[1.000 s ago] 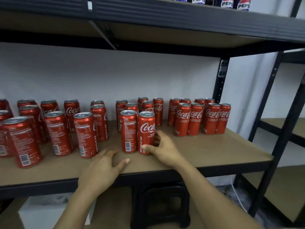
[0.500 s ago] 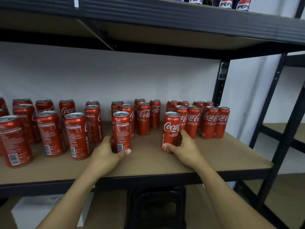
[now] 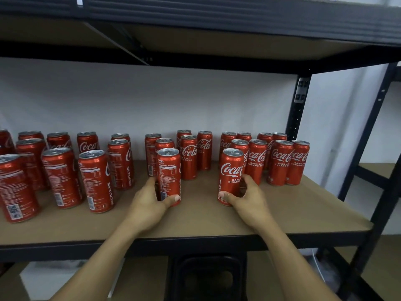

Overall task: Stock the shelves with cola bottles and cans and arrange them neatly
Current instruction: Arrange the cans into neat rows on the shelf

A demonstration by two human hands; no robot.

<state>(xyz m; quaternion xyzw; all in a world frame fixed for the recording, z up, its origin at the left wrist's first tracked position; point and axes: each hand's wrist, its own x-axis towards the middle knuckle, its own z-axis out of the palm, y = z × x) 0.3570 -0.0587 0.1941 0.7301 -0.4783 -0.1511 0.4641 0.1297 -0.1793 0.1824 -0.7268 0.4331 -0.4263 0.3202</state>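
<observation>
Several tall red cola cans stand upright on a brown shelf board (image 3: pixel 195 220). My left hand (image 3: pixel 147 205) grips the base of one can (image 3: pixel 169 170) with its label text facing me, near the shelf's middle. My right hand (image 3: pixel 247 198) grips the base of another can (image 3: pixel 231 170) with the logo facing me, just in front of a tidy group of cans (image 3: pixel 280 159) at the right. Loosely spaced cans (image 3: pixel 95 179) fill the left half.
A black upright post (image 3: pixel 297 109) marks the shelf's right rear corner, and another shelf unit (image 3: pixel 377 170) stands to the right. The upper shelf (image 3: pixel 217 20) hangs low overhead. A black stool (image 3: pixel 208 276) sits below the board.
My right hand slid its can to the right, up against the right group. My left hand moved from the shelf edge onto the neighbouring can and now grips it.
</observation>
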